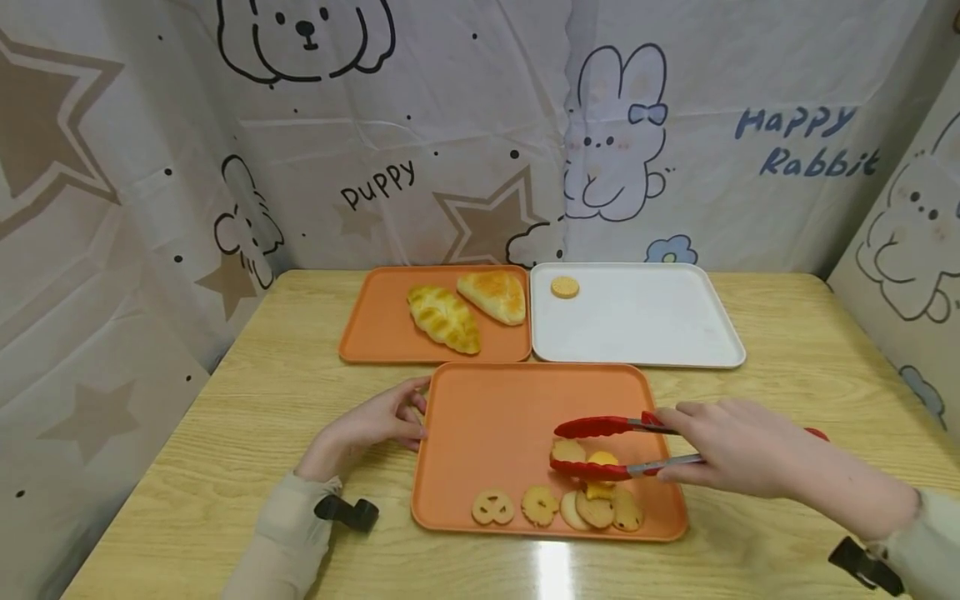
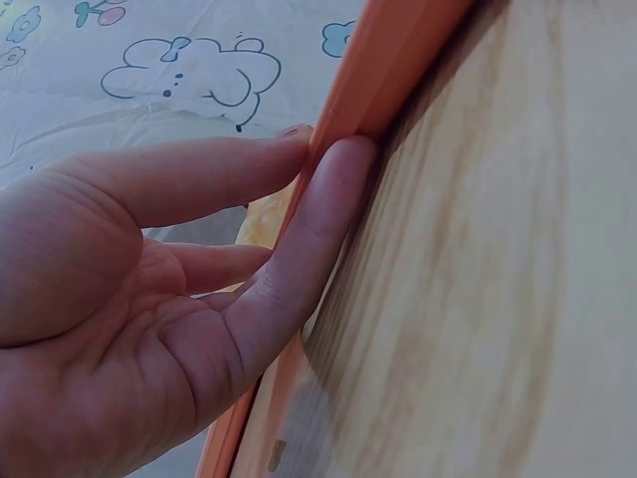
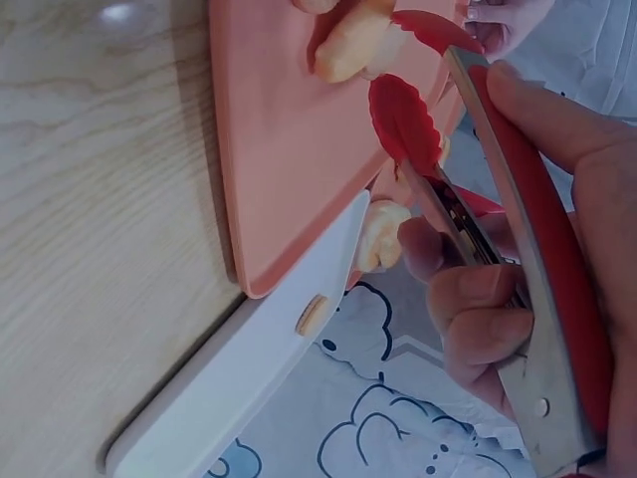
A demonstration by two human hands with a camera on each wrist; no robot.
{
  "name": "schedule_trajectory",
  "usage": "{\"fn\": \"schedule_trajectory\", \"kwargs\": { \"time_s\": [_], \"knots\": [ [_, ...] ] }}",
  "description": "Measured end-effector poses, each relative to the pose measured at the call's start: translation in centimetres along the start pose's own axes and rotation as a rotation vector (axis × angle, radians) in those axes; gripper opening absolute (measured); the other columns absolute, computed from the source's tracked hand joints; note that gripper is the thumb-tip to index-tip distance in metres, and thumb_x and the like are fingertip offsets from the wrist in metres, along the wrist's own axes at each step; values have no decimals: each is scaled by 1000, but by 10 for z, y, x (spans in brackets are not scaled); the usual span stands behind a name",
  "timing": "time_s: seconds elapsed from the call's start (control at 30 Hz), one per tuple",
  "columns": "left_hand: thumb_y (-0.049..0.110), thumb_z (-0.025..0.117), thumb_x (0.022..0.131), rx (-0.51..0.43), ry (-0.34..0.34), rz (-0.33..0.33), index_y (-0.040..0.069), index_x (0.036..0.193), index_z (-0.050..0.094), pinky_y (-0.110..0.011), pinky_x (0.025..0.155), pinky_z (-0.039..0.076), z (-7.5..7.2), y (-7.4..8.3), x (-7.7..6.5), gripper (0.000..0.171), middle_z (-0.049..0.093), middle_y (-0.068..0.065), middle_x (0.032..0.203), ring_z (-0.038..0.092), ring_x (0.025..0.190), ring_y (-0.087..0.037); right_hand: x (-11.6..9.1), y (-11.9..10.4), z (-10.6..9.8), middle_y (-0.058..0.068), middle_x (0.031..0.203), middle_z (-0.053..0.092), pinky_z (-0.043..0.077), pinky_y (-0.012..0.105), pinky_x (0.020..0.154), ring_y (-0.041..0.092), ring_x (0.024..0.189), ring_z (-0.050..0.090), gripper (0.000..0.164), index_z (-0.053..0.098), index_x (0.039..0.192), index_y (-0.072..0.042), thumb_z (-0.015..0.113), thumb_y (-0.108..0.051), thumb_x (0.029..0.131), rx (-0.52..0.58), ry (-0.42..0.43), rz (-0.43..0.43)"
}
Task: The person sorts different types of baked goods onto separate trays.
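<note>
My right hand (image 1: 738,446) grips the metal handles of red-tipped tongs (image 3: 532,229). The tongs' tips are spread over the front orange tray (image 1: 491,417), the lower tip overlapping a round cookie (image 1: 567,451) and a yellow one (image 1: 602,458) in the head view. At the tray's left edge is my left hand (image 1: 382,417); in the left wrist view, its thumb and fingers (image 2: 328,189) hold the rim. Along the tray's near side lie a pretzel-shaped cookie (image 1: 492,507), a ring-shaped cookie (image 1: 540,506) and several overlapping cookies (image 1: 595,508).
Behind, a second orange tray (image 1: 375,325) bears a braided bread (image 1: 444,319) and a smooth golden bread (image 1: 492,297). Beside it, a white tray (image 1: 637,325) has one round cookie (image 1: 565,287) near its back left corner. A printed curtain (image 1: 450,117) stands behind the wooden table (image 1: 247,375).
</note>
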State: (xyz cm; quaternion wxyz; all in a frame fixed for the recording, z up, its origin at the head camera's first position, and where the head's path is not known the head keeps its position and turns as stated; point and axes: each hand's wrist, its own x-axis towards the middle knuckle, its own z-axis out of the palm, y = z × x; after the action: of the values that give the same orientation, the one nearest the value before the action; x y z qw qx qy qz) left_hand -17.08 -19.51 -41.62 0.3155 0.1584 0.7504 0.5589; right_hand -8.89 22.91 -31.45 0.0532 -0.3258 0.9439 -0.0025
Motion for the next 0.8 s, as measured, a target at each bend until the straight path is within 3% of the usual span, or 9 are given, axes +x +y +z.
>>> {"fn": "schedule_trajectory", "kwargs": {
  "time_s": [0.23, 0.37, 0.53, 0.67, 0.8],
  "knots": [
    [1, 61, 84, 3, -2, -5, 6, 146, 9, -36, 72, 55, 0, 1, -1, 81, 36, -13, 106, 58, 79, -16, 12, 10, -2, -9, 74, 53, 38, 21, 48, 2, 56, 42, 63, 60, 100, -12, 47, -69, 77, 87, -36, 58],
    [0, 61, 84, 2, -1, -6, 5, 146, 9, -36, 72, 55, 0, 3, -1, 81, 36, -13, 107, 58, 79, -16, 21, 20, 9, -10, 64, 44, 32, 19, 48, 4, 56, 39, 57, 58, 96, -14, 48, -68, 78, 211, -82, 108],
    [1, 60, 85, 0, -1, -6, 5, 146, 9, -36, 73, 55, 1, 4, -2, 80, 37, -14, 108, 58, 79, -16, 26, 30, 24, -8, 67, 46, 35, 21, 52, 6, 61, 43, 59, 57, 102, -10, 49, -65, 80, 309, -94, 134],
    [0, 60, 84, -1, 3, -10, 5, 146, 9, -36, 72, 55, 1, 4, -2, 80, 36, -13, 107, 58, 79, -16, 27, 39, 31, -7, 69, 47, 35, 22, 55, 8, 64, 44, 57, 57, 105, -11, 49, -63, 82, 308, -69, 162],
    [-2, 60, 84, 0, 5, -4, 4, 146, 9, -36, 71, 55, 0, 3, -3, 80, 36, -14, 107, 58, 78, -16, 25, 48, 35, -6, 64, 44, 32, 22, 49, 8, 58, 41, 53, 55, 99, -14, 51, -63, 80, 292, -38, 199]
  ]
}}
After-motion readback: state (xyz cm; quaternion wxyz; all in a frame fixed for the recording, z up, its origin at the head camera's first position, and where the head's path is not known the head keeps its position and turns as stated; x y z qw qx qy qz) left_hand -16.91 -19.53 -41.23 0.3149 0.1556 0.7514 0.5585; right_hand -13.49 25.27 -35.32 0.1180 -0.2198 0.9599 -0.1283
